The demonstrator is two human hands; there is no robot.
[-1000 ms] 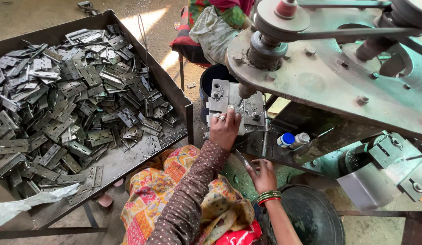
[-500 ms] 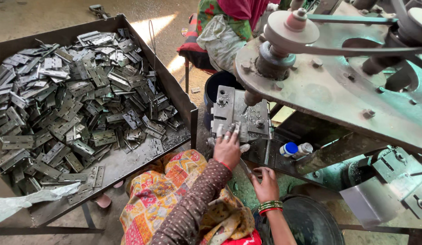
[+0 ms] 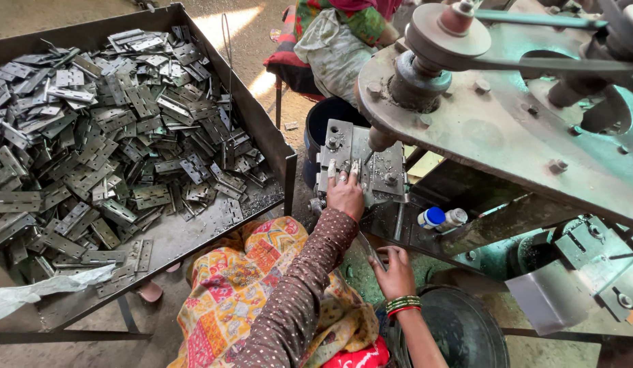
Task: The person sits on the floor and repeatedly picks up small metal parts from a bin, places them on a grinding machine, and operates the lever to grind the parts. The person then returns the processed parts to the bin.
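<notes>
1. Steel fixture plate under the press spindle: my left hand rests on it, fingers spread open.
2. My right hand grips a thin rod, lower down.
3. Hinges fill the tray at left.

Tray of hinges lies at left; drill-press table stands to its right, beneath the spindle. Left hand rests on the table; right hand hangs lower, before two bottles.
</notes>
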